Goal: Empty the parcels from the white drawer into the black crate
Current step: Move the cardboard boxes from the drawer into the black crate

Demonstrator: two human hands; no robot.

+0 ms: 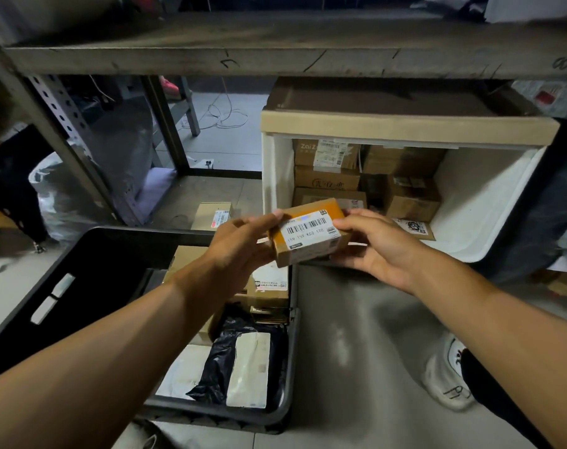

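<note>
Both hands hold one small brown box point(308, 233) in the air, between the drawer and the crate. The left hand point(243, 244) grips its left end, thumb on top by the label point(311, 233). The right hand point(372, 246) holds the right end, fingers curled under and thumb on the top edge. The label faces up and shows a barcode and printed digits.

The white drawer point(470, 202) stands open at the far right, under a shelf point(275, 43). Brown parcels point(327, 181) are stacked at its far left side, more point(411, 196) beside them, and one flat parcel point(415, 228) lies on its floor near the front. A cardboard sheet point(405, 124) lies across the drawer's top.

The black crate point(81, 264) sits on the floor, near left. In it lie a black bag point(223, 351) with a white label, a white packet point(181, 371) and brown boxes point(265, 293) at its far end. Another box point(210, 215) lies on the floor beyond the crate.

A white shoe point(447, 374) shows at near right
</note>
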